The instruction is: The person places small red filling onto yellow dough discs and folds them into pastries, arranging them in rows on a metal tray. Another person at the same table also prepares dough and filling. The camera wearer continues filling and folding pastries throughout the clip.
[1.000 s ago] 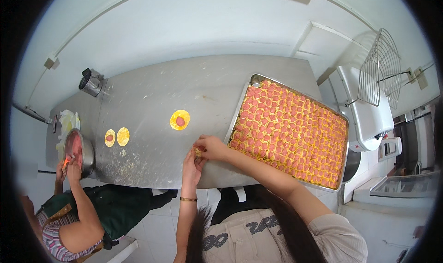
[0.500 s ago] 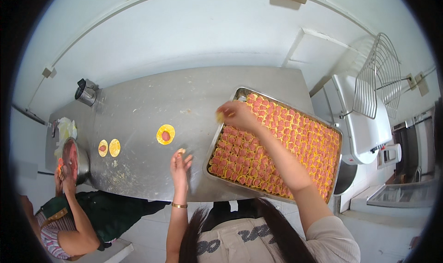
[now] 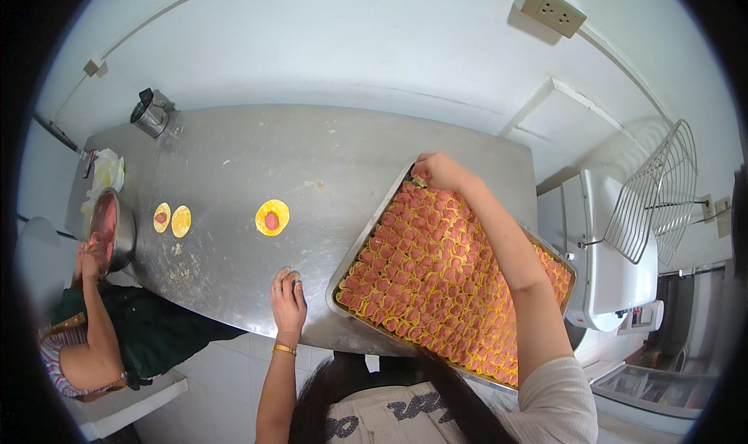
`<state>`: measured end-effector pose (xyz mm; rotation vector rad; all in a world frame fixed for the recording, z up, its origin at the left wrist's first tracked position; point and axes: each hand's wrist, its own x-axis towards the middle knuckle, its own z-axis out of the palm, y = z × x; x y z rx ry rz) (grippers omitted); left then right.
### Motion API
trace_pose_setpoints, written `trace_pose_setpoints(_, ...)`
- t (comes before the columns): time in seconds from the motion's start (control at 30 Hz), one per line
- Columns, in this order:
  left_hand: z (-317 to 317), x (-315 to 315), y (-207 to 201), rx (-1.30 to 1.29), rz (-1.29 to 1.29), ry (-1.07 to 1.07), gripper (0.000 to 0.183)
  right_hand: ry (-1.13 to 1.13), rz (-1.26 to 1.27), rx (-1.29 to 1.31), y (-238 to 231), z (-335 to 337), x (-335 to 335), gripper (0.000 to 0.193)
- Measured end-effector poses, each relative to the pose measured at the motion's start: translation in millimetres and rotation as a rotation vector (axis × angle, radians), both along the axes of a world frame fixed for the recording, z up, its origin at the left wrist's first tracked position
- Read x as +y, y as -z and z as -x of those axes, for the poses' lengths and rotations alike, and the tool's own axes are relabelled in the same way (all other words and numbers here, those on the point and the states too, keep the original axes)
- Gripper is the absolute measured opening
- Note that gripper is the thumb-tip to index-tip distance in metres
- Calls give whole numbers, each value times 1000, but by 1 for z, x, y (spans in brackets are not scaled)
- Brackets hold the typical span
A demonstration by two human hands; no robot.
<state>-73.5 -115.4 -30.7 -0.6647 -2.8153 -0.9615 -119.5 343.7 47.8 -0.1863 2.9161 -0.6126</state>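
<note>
A large metal tray [image 3: 336, 286] is packed with rows of dumplings [image 3: 436, 273], pink filling in yellow wrappers. At its far left corner my right hand [image 3: 438, 170] reaches in with fingers pinched on a dumpling [image 3: 419, 181], mostly covered by the fingers. My left hand [image 3: 289, 304] rests at the near edge of the steel table, left of the tray, its fingers loosely bent and apart with nothing visible in them. Beyond it lies a round yellow wrapper [image 3: 282, 207] with a lump of pink filling [image 3: 272, 220] on it.
Farther left lie a wrapper with filling [image 3: 161, 218] and a plain wrapper [image 3: 181, 221]. A co-worker's hands [image 3: 89, 259] are at a metal bowl [image 3: 123, 230] of pink filling. A metal jug [image 3: 150, 117] stands at the back left; a white machine with a wire guard [image 3: 650, 199] stands right.
My right hand has carried the dumpling from beyond the tray's left rim into its far corner. My left hand has lowered slightly toward the table's near edge. The view has shifted.
</note>
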Motion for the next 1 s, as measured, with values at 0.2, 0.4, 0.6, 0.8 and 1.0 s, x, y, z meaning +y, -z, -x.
trace_pose_setpoints(0.2,0,2,-2,9,13,-8,18,-73,-68,-8,8,-1,-6,36)
trace_pose_setpoints(0.4,0,2,-2,15,24,-7,19,-116,-84,-147,4,6,-1,40)
trace_pose_setpoints(0.6,0,2,-4,4,33,0,20,-123,-103,-190,4,13,2,38)
trace_pose_setpoints(0.8,1,2,-3,-12,21,-14,19,-41,-91,-248,4,16,4,41)
trace_pose_setpoints(1.0,1,1,-4,2,37,5,20,-33,-52,-294,-3,23,2,34)
